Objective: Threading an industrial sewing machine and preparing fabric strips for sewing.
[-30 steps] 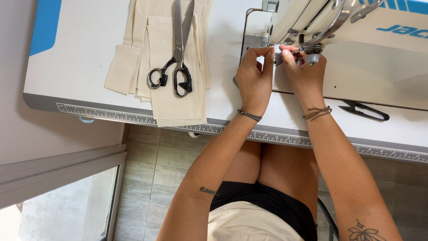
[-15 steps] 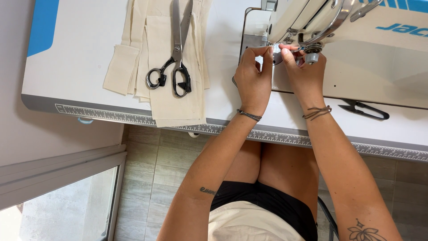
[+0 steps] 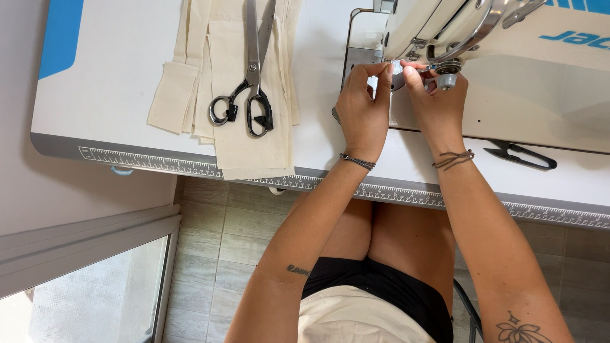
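Observation:
Both my hands are raised to the needle area under the head of a white sewing machine. My left hand has its fingers pinched together just left of the needle. My right hand pinches close beside it, touching a small metal part of the machine head. Whatever the fingertips hold is too small to make out. Left of my hands, black-handled scissors lie on a stack of cream fabric strips.
The white sewing table has a printed ruler strip along its front edge. A small black thread snipper lies right of my right wrist. Below the table are my knees, a tiled floor and a window frame.
The hands stay at the needle with only slight finger movement. The view has shifted a little; scissors and fabric have not moved.

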